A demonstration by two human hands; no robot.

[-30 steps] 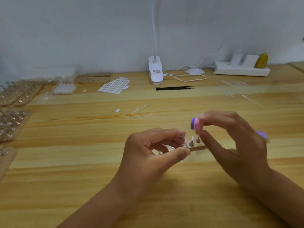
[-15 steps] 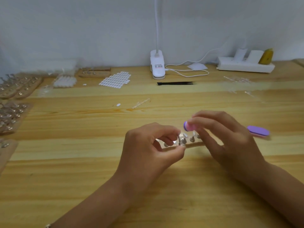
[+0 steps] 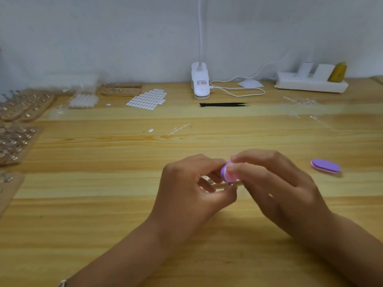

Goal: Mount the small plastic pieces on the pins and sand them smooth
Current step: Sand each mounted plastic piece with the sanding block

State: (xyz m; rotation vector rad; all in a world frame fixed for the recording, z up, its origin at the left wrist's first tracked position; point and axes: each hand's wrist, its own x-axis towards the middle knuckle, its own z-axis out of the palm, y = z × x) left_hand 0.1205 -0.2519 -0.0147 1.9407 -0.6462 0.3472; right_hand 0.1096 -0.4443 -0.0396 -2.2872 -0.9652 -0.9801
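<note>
Well in front of the white clip-on lamp base (image 3: 200,83), toward the camera, a thin pale wooden strip (image 3: 222,184) set with small metal pins sits low at the light wooden surface (image 3: 103,214). Whether it rests on the surface cannot be told. Only a short stretch of the strip shows. A pale rounded piece (image 3: 209,180) peeks out between the fingers, too blurred to say more.

The left hand (image 3: 192,189) has its grip pinched on the strip, thumb below and forefinger curled above. The right hand (image 3: 275,183) has its grip pinched on a purple-and-pink oval foam sanding block (image 3: 226,172), whose rounded end meets the strip where the pins stand. The fingers of both hands cover most of the pins and hide the point of contact.

A second purple-and-pink foam block (image 3: 325,166) lies flat on the surface, forward and well right of the lamp. Black tweezers (image 3: 223,104) lie just in front of the lamp. A sheet of small white oval pieces (image 3: 148,99) lies just left of it, and a clear plastic sprue (image 3: 179,129) lies forward and slightly left. A white power strip (image 3: 310,84) sits to the lamp's right against the wall. Wooden boards of pins (image 3: 20,139) crowd the surface far to the lamp's left.
</note>
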